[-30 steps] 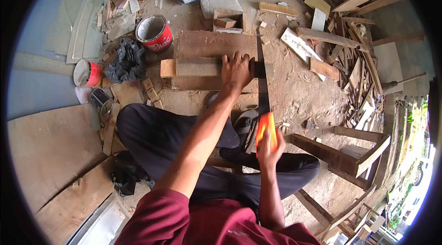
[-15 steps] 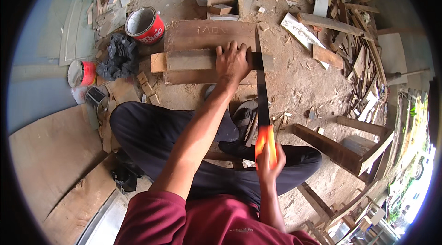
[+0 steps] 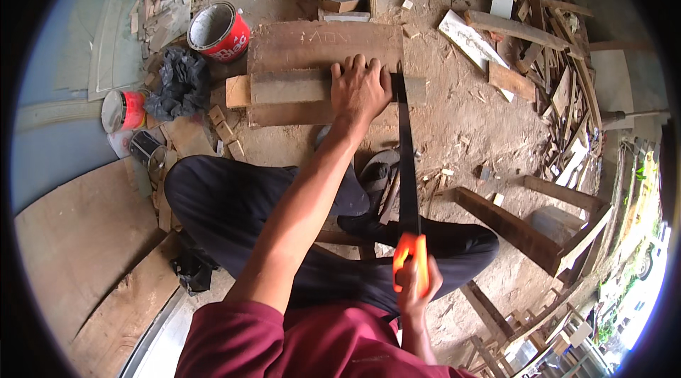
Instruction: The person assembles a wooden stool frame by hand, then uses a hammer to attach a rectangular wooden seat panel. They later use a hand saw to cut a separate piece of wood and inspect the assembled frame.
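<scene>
My right hand (image 3: 417,291) is closed round the orange handle of a handsaw (image 3: 407,179). Its long dark blade points away from me, and the far end lies against a narrow wooden plank (image 3: 291,88) near the plank's right end. My left hand (image 3: 362,87) bears down on that plank just left of the blade, fingers bent over its far side. Under the plank is a wider brown wooden board (image 3: 312,48), low over the floor. A paler wooden block (image 3: 238,92) shows at the plank's left end.
A red paint can (image 3: 230,41) and a black plastic bag (image 3: 179,83) stand left of the board. Behind it sits a small wooden box (image 3: 346,3). Scrap wood (image 3: 521,30) is heaped at the right, near a wooden frame (image 3: 511,229). Sawdust covers the floor.
My right hand has drawn the saw back toward me, so its tip now lies close to the plank. The left hand keeps its place on the plank. The whole view has shifted slightly.
</scene>
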`<move>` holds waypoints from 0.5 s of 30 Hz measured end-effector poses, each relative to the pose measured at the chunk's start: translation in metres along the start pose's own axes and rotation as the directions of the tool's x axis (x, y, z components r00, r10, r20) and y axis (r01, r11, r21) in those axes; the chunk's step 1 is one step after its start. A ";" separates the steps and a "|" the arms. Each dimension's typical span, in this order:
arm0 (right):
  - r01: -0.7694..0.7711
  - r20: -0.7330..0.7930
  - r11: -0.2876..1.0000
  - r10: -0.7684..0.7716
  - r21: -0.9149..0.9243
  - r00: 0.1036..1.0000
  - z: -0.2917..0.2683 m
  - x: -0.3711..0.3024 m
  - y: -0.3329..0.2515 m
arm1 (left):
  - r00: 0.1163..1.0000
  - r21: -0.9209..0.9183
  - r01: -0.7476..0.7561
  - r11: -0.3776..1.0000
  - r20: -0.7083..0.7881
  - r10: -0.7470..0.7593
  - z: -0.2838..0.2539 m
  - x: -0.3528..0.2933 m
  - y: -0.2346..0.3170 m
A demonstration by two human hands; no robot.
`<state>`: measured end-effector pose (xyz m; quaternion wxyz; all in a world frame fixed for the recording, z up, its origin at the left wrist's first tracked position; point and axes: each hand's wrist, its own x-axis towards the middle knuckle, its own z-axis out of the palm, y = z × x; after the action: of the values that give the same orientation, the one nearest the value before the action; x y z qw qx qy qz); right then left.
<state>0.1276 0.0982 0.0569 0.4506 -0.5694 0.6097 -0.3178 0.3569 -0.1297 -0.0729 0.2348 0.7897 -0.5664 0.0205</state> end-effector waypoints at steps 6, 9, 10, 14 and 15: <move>-0.012 -0.086 0.997 0.019 0.080 0.996 0.064 0.137 0.004 | 1.000 -0.043 0.000 0.999 0.004 0.000 -0.005 0.002 0.004; 0.135 -0.108 0.991 -0.135 -0.007 0.985 0.061 0.118 -0.006 | 1.000 0.011 -0.011 1.000 -0.021 0.012 -0.002 0.003 0.003; 0.086 -0.030 0.996 -0.085 0.016 0.996 0.054 0.094 0.000 | 1.000 0.015 -0.009 1.000 -0.016 0.009 -0.003 0.000 0.000; -0.105 0.022 0.994 0.105 -0.007 0.994 0.003 -0.016 0.024 | 1.000 0.035 -0.016 0.999 -0.017 0.017 0.000 0.005 0.002; -0.043 0.040 0.998 0.045 -0.050 0.998 -0.004 -0.017 0.019 | 1.000 0.033 0.008 0.999 -0.014 -0.008 -0.001 0.001 -0.002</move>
<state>0.1152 0.1173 0.0446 0.4557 -0.5734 0.6202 -0.2809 0.3593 -0.1295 -0.0723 0.2260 0.7955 -0.5611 0.0345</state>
